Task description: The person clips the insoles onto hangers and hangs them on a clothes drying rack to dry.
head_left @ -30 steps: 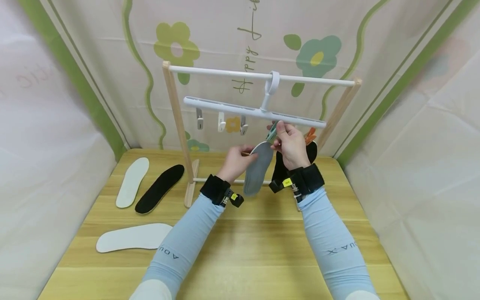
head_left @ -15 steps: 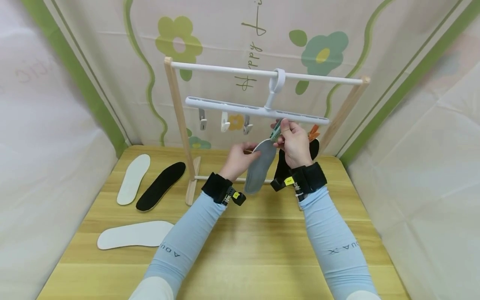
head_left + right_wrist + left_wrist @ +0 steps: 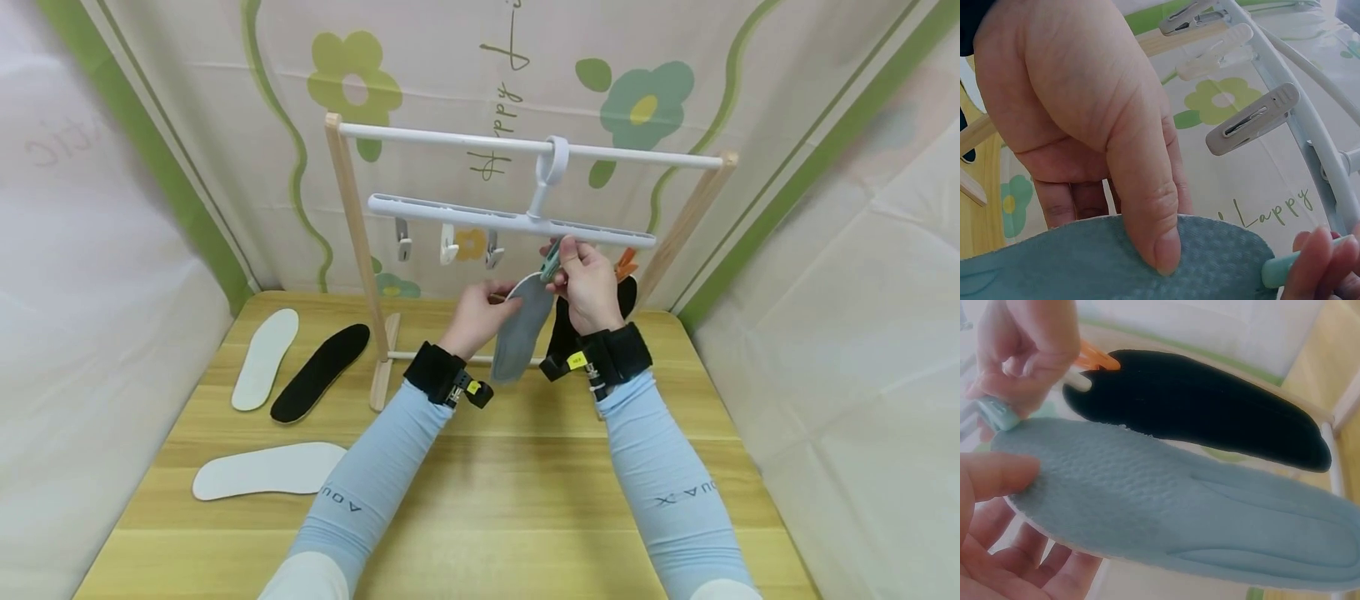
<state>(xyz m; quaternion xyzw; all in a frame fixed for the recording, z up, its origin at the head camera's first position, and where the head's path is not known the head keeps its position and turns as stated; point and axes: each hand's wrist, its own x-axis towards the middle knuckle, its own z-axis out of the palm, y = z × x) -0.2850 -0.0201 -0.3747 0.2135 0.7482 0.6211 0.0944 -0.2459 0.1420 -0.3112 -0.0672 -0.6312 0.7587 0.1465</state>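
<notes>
Two hands worked under the white clip hanger (image 3: 510, 220), which hung by its ring from the white rail (image 3: 450, 140) of a wooden-posted rack (image 3: 358, 250) at the far side of the bench (image 3: 480, 467). The left hand (image 3: 480, 315) held the grey insole (image 3: 519, 327) near its top end, thumb on the textured face and fingers curled behind it. In the left wrist view the thumb (image 3: 997, 475) pressed the face of that insole (image 3: 1166, 506). The insole hung upright below the hanger's right half, top edge right at the teal clip (image 3: 552, 260). The right hand (image 3: 588, 283) pinched the teal clip between thumb and fingers; the clip's jaws were hidden by the fingers, so whether they had the insole couldn't be told. Just right of it a black insole (image 3: 561, 333) hung from an orange clip (image 3: 622, 267), mostly behind the right hand. In the left wrist view the black insole (image 3: 1197, 412) sat close behind the grey one. Three grey-white clips (image 3: 446, 246) hung free on the hanger's left half. On the bench's left side lay a white insole (image 3: 264, 360) and a black insole (image 3: 321, 373) side by side, far left, plus another white insole (image 3: 266, 471) nearer.
</notes>
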